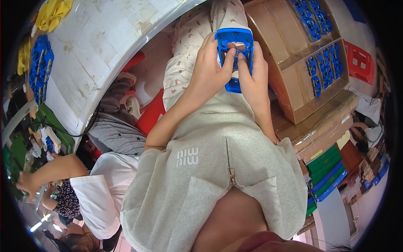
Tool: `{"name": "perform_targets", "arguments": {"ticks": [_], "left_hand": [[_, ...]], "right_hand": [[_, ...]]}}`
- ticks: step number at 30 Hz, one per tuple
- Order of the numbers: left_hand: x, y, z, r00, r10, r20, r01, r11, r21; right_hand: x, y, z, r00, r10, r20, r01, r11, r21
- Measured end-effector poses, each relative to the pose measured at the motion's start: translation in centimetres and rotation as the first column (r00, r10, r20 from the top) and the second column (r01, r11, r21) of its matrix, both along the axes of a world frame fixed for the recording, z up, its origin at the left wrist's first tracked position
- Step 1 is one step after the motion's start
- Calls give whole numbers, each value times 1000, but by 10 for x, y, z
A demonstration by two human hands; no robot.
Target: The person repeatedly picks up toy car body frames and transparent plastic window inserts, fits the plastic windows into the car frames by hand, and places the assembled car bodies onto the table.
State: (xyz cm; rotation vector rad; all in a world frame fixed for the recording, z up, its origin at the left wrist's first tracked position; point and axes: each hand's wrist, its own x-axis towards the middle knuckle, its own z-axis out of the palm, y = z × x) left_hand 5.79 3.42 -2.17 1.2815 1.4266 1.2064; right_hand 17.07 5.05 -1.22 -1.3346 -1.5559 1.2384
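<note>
I hold a blue plastic shell (234, 32) above my lap with both hands. It is a rounded rectangular piece with an open middle, possibly a toy car body; its exact kind is unclear. My left hand (210, 64) is closed round its left side, the thumb reaching over the inside. On the opposite side my right hand (257, 69) grips the edge, its thumb also pressed into the middle beside the left one. The remaining fingers are mostly hidden behind the shell. Beneath it are my pale patterned trousers (184, 54).
To the right stands a cardboard box (280, 63) with rows of blue plastic parts (329, 65). A white table (105, 38) curves along the left, bearing blue parts (40, 69) and yellow pieces (52, 14). A co-worker in a white sleeve (94, 201) sits close on the left.
</note>
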Motion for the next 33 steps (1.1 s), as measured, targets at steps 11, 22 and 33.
{"name": "perform_targets", "arguments": {"ticks": [11,22,33], "left_hand": [[1,3,-3,996,-11,87,12,1000,-21],[4,6,-14,992,59,114,-65,997,52],[-5,11,-7,989,143,-22,-142,989,52]], "right_hand": [[0,1,3,996,-11,-85,15,999,47],[4,6,-3,1000,24,3,-24,1000,2],[13,-1,-8,981,94,-168,-131,966,-224]]}}
